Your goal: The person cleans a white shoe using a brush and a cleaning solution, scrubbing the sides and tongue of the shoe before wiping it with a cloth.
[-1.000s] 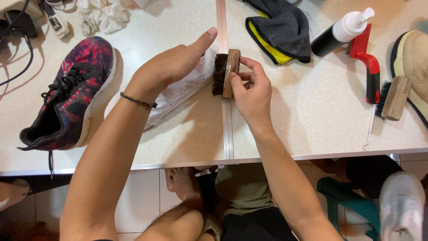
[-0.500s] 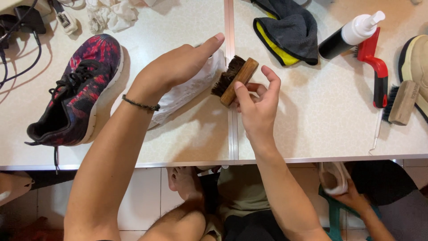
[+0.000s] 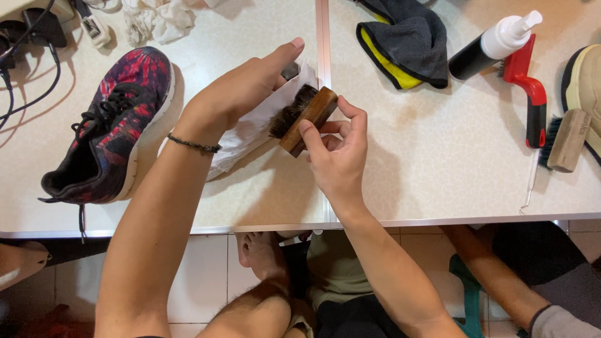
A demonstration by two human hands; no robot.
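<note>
Far left: black cables and a dark plug block curl over your pale speckled desk, with crumpled white rags at the top edge.
Patterned shoe: a knit sneaker in red, purple and black lies on its side to your left, black laces loose, white sole facing the middle of the desk.
Left hand: your left hand lies flat over the white shoe, fingers stretched out and pressing it down; a thin dark braided band circles the wrist.
White shoe: it sits near the desk's middle seam, mostly hidden under your left hand, its smooth white side showing below the palm.
Brush: the wooden-backed brush is tilted, its dark bristles pressed against the white shoe's side just beside your left thumb.
Right hand: your right hand is closed around the brush's oval wooden block, thumb on the near edge, fingers curled over the far one.
Cloth: a soft grey cloth with a yellow lining lies folded at the top, right of the seam.
Bottle: a dark bottle with a white pump top lies on its side.
Far right: a red plastic-handled brush, a second wooden brush and the tan edge of another shoe.
</note>
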